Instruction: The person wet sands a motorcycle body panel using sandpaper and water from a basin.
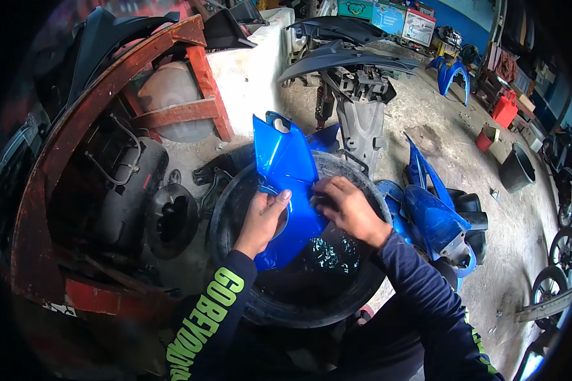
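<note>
A glossy blue plastic panel (286,159) is held upright over a round black basin (318,316) with dark liquid in it. My left hand (262,219) grips the panel's left edge, its thumb on the near face. Against the panel's right side, my right hand (351,209) has its fingers curled and pressed together; whatever they hold, if anything, is hidden. The panel's lower end hangs inside the basin, near the liquid's surface.
Blue body panels (435,222) lie right of the basin. Beyond it stands a grey frame part (360,124) under black fairings. A red frame (41,209) and a dark tank (136,197) are at left; a black bucket (517,167) stands at right.
</note>
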A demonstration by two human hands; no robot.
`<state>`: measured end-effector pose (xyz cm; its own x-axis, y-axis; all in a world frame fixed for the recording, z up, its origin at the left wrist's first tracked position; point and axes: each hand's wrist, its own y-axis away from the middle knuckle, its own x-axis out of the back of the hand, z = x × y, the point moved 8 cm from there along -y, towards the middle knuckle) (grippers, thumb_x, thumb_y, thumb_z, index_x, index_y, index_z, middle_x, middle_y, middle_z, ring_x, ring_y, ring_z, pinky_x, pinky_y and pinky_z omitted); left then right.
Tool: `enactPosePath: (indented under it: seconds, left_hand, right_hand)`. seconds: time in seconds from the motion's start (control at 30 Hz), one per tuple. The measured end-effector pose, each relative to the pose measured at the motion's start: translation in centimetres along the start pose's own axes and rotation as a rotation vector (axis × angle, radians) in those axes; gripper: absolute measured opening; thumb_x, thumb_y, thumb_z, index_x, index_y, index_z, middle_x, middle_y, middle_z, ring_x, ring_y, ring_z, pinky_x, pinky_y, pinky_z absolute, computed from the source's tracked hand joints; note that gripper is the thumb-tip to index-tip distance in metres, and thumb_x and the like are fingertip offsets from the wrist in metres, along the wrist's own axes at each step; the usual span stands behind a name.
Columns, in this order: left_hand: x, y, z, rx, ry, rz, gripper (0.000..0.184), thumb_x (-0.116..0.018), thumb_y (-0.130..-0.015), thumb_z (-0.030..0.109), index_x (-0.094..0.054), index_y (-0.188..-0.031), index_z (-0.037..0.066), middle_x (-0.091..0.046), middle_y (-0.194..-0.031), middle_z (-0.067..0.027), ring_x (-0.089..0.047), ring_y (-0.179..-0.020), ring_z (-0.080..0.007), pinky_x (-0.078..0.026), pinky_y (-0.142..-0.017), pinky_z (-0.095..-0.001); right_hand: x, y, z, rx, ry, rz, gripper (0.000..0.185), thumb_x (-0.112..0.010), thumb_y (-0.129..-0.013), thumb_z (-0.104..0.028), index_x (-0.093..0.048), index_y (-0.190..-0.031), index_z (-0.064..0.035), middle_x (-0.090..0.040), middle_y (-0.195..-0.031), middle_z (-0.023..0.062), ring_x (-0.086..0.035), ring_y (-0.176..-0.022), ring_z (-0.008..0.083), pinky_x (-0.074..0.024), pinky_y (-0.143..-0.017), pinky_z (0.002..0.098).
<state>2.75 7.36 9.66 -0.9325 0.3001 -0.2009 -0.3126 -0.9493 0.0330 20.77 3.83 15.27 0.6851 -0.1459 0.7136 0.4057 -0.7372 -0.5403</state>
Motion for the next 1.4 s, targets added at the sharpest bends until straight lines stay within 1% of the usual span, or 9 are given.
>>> enactPosePath:
  seconds: [0.27, 0.5, 0.77, 0.87, 1.1, 1.17, 1.23, 1.3, 1.4]
  left_hand:
    - [0.1, 0.4, 0.7, -0.066, -0.022, 0.028, 0.025, -0.065, -0.101, 0.025, -0.061, -0.116, 0.006, -0.062, -0.098, 0.0038, -0.052, -0.087, -0.0046, -0.044, -0.082, -0.0247]
    - [-0.3, 0.5, -0.1, -0.101, -0.061, 0.017, 0.020, -0.065, -0.101, 0.023, -0.062, -0.109, 0.006, -0.063, -0.093, 0.0019, -0.052, -0.083, -0.0047, -0.045, -0.077, -0.0250]
    - [-1.9, 1.4, 0.0, -0.206, -0.128, 0.024, 0.022, -0.066, -0.100, 0.024, -0.060, -0.107, 0.005, -0.062, -0.090, 0.0010, -0.053, -0.080, -0.0065, -0.045, -0.073, -0.0259]
    - [-2.8, 2.1, -0.4, -0.196, -0.514, 0.034, 0.026, -0.068, -0.099, 0.025, -0.058, -0.105, 0.002, -0.062, -0.088, -0.0019, -0.057, -0.081, -0.0083, -0.048, -0.074, -0.0269]
    - [-3.4, 2.1, -0.4, -0.197, -0.381, 0.035, 0.032, -0.068, -0.099, 0.023, -0.056, -0.113, -0.002, -0.062, -0.090, -0.0051, -0.058, -0.079, -0.0102, -0.050, -0.073, -0.0279]
    - [-4.1, 3.2, 0.6, -0.281, -0.377, 0.100, 0.028, -0.071, -0.097, 0.030, -0.057, -0.102, 0.006, -0.050, -0.079, 0.0063, -0.043, -0.070, -0.0029, -0.038, -0.064, -0.0226]
    - [-3.9, 3.3, 0.6, -0.313, -0.320, 0.127, 0.028, -0.071, -0.097, 0.031, -0.057, -0.100, 0.006, -0.050, -0.076, 0.0065, -0.043, -0.067, -0.0034, -0.037, -0.061, -0.0228]
    - [-3.1, 3.3, 0.7, -0.212, -0.446, 0.070, 0.037, -0.070, -0.098, 0.029, -0.056, -0.113, -0.002, -0.063, -0.087, -0.0039, -0.056, -0.075, -0.0091, -0.047, -0.069, -0.0273]
    - [-2.7, 3.4, 0.1, -0.195, -0.458, 0.060, 0.041, -0.071, -0.097, 0.030, -0.054, -0.118, -0.001, -0.063, -0.087, -0.0045, -0.056, -0.074, -0.0096, -0.047, -0.069, -0.0282]
  right_hand:
    - [-0.7, 1.1, 1.9, -0.284, -0.181, 0.230, 0.034, -0.060, -0.090, -0.002, -0.060, -0.124, -0.0006, -0.064, -0.114, 0.0219, -0.062, -0.108, 0.0407, -0.0513, -0.095, 0.0448]
    - [-1.7, 0.8, -1.4, -0.028, 0.073, 0.103, 0.048, -0.061, -0.082, 0.006, -0.058, -0.130, -0.0004, -0.061, -0.118, 0.0218, -0.058, -0.116, 0.0388, -0.0514, -0.095, 0.0444]
    - [-1.4, 0.5, -0.2, -0.091, 0.035, 0.312, 0.045, -0.055, -0.077, 0.013, -0.061, -0.119, -0.0015, -0.067, -0.102, 0.0197, -0.064, -0.096, 0.0402, -0.0533, -0.085, 0.0471]
    - [-1.5, -0.6, -1.5, -0.049, 0.053, 0.257, 0.042, -0.056, -0.078, 0.012, -0.061, -0.118, -0.0010, -0.067, -0.101, 0.0208, -0.064, -0.097, 0.0400, -0.0534, -0.085, 0.0474]
    - [-1.1, 0.2, -0.3, -0.172, 0.095, 0.306, 0.040, -0.057, -0.077, 0.011, -0.061, -0.115, -0.0011, -0.067, -0.098, 0.0210, -0.064, -0.095, 0.0399, -0.0535, -0.085, 0.0477]
    - [-1.2, -0.4, -1.4, -0.116, 0.036, 0.315, 0.040, -0.057, -0.077, 0.012, -0.061, -0.115, -0.0010, -0.068, -0.096, 0.0211, -0.064, -0.094, 0.0402, -0.0537, -0.082, 0.0481]
    - [-0.8, -0.5, -2.1, -0.063, 0.029, 0.340, 0.041, -0.056, -0.077, 0.013, -0.061, -0.115, -0.0021, -0.067, -0.093, 0.0208, -0.064, -0.091, 0.0403, -0.0536, -0.078, 0.0484]
    - [-0.6, -0.1, -1.8, -0.047, 0.030, 0.317, 0.041, -0.056, -0.077, 0.013, -0.062, -0.115, -0.0030, -0.066, -0.090, 0.0203, -0.064, -0.088, 0.0404, -0.0536, -0.076, 0.0485]
    - [-0.7, 0.3, -0.9, -0.134, 0.034, 0.312, 0.041, -0.056, -0.078, 0.013, -0.063, -0.115, -0.0033, -0.065, -0.088, 0.0201, -0.065, -0.086, 0.0403, -0.0537, -0.076, 0.0480]
